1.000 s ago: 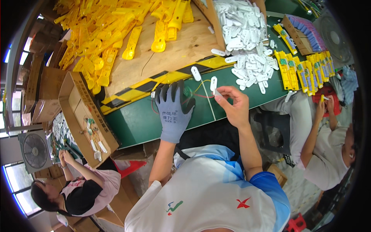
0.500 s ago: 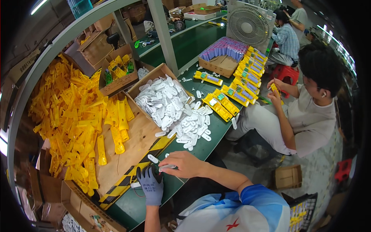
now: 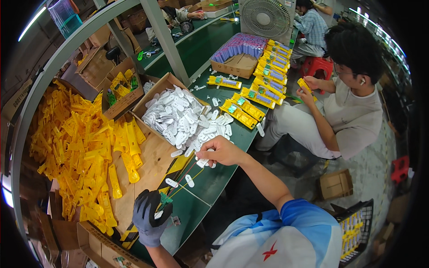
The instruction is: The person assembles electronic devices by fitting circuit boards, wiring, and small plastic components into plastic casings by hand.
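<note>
Though cluttered, green tabletop [image 3: 187, 211]; grey floor [image 3: 363, 163].

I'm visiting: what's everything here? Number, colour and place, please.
Boxes: several, brown, scattered around
Shells: uncountable, yellow, heaped left
Ovals: dozens, white, right of the shells
Bench: nearest one, green, centre
Filled casings: over ten, yellow, along the bench
Cylinders: many, purple, bench's far end
Large fan: one, grey, top
Other people: at least three, pale and blue clothing, right and top
Crate: one, black, lower right
Circuit board: one, green, below centre
Wires: two visible, red and yellow, centre
Left grip: one, grey glove, holding the circuit board
Right grip: one, bare, pinching a white piece
</note>
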A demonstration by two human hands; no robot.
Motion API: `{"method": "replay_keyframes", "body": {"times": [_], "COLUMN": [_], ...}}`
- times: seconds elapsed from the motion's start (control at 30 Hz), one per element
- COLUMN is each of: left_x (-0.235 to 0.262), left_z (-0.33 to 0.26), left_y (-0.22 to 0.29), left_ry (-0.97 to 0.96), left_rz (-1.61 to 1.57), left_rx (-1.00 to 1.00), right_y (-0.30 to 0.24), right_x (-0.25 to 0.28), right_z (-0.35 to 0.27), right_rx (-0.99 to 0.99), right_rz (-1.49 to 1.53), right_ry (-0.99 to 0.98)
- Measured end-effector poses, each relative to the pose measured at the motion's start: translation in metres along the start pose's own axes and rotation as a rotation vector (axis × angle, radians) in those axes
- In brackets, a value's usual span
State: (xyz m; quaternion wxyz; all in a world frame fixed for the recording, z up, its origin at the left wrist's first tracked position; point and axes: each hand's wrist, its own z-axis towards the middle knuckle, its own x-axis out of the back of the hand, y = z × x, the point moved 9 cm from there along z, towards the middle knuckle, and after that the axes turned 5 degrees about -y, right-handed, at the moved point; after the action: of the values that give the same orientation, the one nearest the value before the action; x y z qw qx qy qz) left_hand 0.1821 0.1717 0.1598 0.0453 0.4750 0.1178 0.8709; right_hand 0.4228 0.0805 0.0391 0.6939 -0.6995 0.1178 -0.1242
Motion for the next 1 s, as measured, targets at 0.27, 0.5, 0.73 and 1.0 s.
{"method": "replay_keyframes", "body": {"times": [0.27, 0.5, 0.73, 1.0], "left_x": [0.032, 0.061, 0.092, 0.091], "left_z": [0.049, 0.053, 0.044, 0.015], "left_y": [0.018, 0.009, -0.025, -0.14], "left_ry": [0.02, 0.165, 0.415, 0.721], "left_rz": [0.258, 0.386, 0.582, -0.628], "left_rx": [-0.08, -0.083, 0.007, 0.513], "right_y": [-0.103, -0.178, -0.179, -0.161], "right_x": [-0.037, -0.119, -0.15, -0.151], "right_z": [0.023, 0.056, 0.104, 0.145], "right_rx": [0.443, 0.522, 0.465, 0.478], "right_rz": [-0.355, -0.333, -0.021, 0.58], "right_ry": [0.104, -0.284, -0.396, -0.216]}}
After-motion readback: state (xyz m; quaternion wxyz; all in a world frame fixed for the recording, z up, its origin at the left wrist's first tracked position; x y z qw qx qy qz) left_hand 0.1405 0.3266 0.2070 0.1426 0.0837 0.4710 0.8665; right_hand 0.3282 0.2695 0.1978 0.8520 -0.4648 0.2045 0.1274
